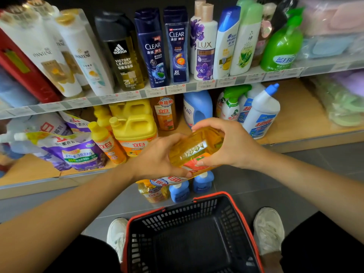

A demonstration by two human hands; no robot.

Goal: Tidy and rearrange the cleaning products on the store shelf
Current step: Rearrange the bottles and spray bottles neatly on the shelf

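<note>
Two grips on one tilted yellow bottle (195,148): left hand (157,156) underneath, right hand (232,144) curled over top.

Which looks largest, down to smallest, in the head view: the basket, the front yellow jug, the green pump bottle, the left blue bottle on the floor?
1. basket, though it is nearest the camera.
2. front yellow jug and green pump bottle: they look alike, so not ranked.
3. left blue bottle, clearly smallest.

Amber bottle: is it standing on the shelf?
No, the left hand and right hand hold the amber bottle in front of the lower shelf.
</note>
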